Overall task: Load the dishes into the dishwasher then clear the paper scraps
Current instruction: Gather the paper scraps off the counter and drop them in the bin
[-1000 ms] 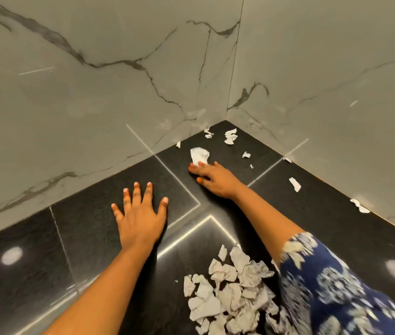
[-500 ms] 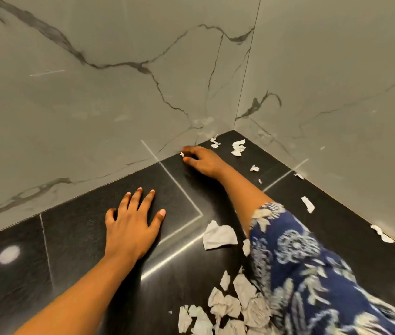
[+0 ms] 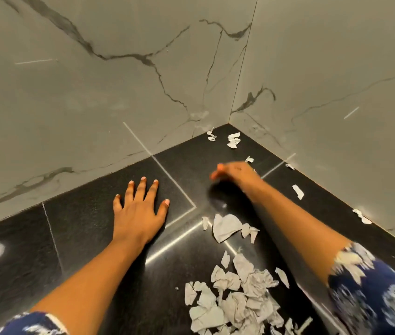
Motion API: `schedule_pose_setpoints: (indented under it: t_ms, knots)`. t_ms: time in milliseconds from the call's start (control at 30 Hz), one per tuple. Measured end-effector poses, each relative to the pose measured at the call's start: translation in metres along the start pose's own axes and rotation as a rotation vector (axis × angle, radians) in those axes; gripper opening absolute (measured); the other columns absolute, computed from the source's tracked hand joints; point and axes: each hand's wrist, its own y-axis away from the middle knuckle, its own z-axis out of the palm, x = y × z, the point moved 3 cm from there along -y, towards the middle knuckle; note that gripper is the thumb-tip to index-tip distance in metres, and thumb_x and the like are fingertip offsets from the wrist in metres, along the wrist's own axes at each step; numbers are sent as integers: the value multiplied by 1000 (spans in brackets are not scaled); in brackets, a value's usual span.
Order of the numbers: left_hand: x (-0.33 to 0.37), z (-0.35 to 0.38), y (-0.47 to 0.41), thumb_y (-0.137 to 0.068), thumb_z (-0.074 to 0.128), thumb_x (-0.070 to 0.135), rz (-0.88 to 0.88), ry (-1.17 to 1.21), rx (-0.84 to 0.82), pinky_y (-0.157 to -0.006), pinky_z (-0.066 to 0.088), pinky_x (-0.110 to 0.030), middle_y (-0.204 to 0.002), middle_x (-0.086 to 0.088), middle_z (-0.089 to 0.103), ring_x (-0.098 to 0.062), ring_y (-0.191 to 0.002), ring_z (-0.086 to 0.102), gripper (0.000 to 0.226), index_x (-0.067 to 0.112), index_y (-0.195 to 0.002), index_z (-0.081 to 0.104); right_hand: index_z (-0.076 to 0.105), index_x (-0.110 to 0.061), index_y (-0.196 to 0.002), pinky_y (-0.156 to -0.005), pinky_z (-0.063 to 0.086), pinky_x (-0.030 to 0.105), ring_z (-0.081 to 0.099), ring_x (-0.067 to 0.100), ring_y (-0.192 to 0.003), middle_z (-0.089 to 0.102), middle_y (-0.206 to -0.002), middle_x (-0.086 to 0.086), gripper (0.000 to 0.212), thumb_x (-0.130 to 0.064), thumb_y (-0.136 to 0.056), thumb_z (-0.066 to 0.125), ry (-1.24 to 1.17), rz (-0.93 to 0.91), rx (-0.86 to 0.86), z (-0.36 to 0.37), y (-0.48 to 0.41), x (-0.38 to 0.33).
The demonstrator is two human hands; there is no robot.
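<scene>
White paper scraps are heaped in a pile (image 3: pixel 235 301) on the black counter (image 3: pixel 83 238) in front of me. One larger scrap (image 3: pixel 225 227) lies just beyond the pile with small bits beside it. More scraps lie in the far corner (image 3: pixel 233 140) and along the right wall (image 3: pixel 298 191). My left hand (image 3: pixel 141 209) rests flat on the counter, fingers spread. Blurred by motion, my right hand (image 3: pixel 235 174) hovers low over the counter between the corner scraps and the larger scrap; whether it holds anything cannot be seen. No dishes or dishwasher are in view.
Grey marble walls (image 3: pixel 119 81) meet at a corner behind the counter and close it off at the back and right. Another scrap (image 3: pixel 362 216) lies by the right wall. Pale seams cross the dark counter tiles.
My right hand has drawn back from the left wall toward the middle of the counter. A small scrap now lies left of the larger scrap. My left hand stays planted.
</scene>
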Motion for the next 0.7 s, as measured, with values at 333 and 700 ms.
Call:
schedule_pose_setpoints:
  t_ms: [333, 700]
  knots:
    - [-3, 4, -4, -77, -3, 70, 8, 14, 40, -117, 3, -48, -160, 12, 2, -14, -148, -3, 78, 44, -150, 5, 49, -10, -133, -100, 35, 36, 46, 34, -121, 47, -136, 15, 39, -24, -97, 44, 874, -118, 273, -25, -176, 20]
    - [-1, 0, -2, -93, 23, 62, 30, 49, 27, -118, 6, -50, -161, 8, 6, -17, -148, 1, 63, 40, -151, 9, 70, -9, -111, -101, 28, 5, 42, -4, -124, 61, -122, -6, 25, -22, -91, 61, 536, -173, -133, -30, 28, 27]
